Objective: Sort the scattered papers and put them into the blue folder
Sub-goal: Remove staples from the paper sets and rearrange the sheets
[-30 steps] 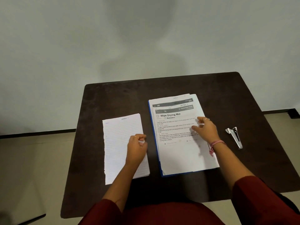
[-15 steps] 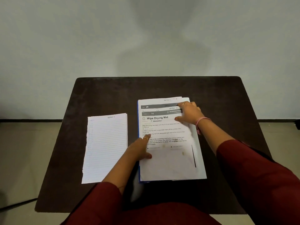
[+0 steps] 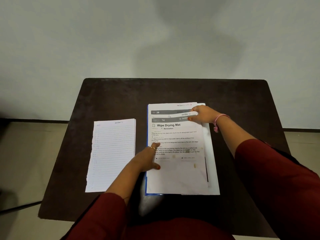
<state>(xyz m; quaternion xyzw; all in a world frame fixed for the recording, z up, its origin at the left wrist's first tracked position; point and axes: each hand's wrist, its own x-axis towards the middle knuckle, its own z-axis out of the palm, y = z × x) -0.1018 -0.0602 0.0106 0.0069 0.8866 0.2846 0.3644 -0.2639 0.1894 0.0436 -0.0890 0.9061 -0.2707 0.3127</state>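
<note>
My left hand (image 3: 147,158) lies flat on the left edge of the printed stack (image 3: 178,149), fingers straight and pressing, holding nothing. My right hand (image 3: 201,114) is at the stack's top right corner, fingers bent onto the upper sheets; whether they pinch a sheet or only press it I cannot tell. The stack sits on the blue folder (image 3: 146,186), of which only a thin strip shows along the left and near edges. The lined sheets (image 3: 112,155) lie apart to the left, outside the folder.

The sheets in the stack are not square with one another: the top page sits lower and slightly askew, so that the headers of the pages below show, and a white margin juts out on the right. If I push from the corner while the left hand presses too lightly, I think the top pages will fan or slide off the right side. If I press too hard, a corner could crease. The near edge of the folder is close to the surface's front edge, so a careless tug toward me could drag the whole lot over it. I might also close the folder and forget the lined sheets.

The surface (image 3: 173,90) is dark brown with rounded corners. Behind it is a plain pale wall (image 3: 121,40), with a dark skirting strip and a beige floor (image 3: 26,153) at both sides.
</note>
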